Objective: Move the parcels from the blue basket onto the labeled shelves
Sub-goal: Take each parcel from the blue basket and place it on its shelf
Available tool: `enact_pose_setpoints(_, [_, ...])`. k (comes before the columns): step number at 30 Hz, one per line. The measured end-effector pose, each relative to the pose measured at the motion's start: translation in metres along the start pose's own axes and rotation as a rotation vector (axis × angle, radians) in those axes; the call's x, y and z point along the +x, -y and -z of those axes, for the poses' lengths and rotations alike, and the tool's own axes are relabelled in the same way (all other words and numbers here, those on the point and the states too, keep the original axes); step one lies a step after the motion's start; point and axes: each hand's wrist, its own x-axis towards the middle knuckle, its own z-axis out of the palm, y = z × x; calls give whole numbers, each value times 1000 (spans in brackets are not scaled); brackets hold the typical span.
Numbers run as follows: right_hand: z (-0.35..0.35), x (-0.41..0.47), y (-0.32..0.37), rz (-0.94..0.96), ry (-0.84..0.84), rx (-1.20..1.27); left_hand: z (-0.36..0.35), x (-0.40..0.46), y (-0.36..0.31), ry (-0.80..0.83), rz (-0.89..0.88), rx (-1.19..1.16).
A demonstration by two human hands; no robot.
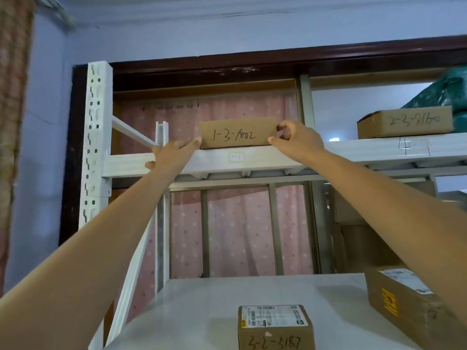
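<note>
Parcel marked 1-3-1002 point(237, 133) sits on the upper shelf point(265, 159), right at the front edge, directly above the small 1-3 label sticker point(236, 157) on the shelf beam. Main risk as I judge it: the box is shallow on the ledge and I am reaching overhead, so if I let go before it is pushed further back, it could tip forward off the lip and drop onto the lower shelf point(217, 299), where the parcel marked 3-2-5187 point(275, 327) and a larger carton with a yellow sticker point(404, 301) lie. A lopsided push could also skew it, since my two hands are not doing the same work. My left hand point(174, 154) lies over the shelf beam with fingers fairly straight, fingertips touching the box's lower left corner, thumb under the beam; it holds nothing, only steadies. My right hand point(295, 140) is at the box's right end, fingers curled, thumb low at the bottom corner and forefinger at the upper edge, pinching that end. Both arms are stretched up and forward, nearly full reach, which leaves me little control for fine nudging. Another carton marked 2-3-8160 point(404, 122) rests on the neighbouring bay to the right, well apart. The blue basket is out of view.
</note>
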Motion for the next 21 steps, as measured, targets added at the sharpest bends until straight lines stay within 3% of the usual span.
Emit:
enact_pose_setpoints(4, [-4,3,8,1,-14,-13,7,6,4,-22,-14,68])
enact_pose_setpoints(21, [3,6,3,-58,42,-85,1,-6,6,13,-53,-109])
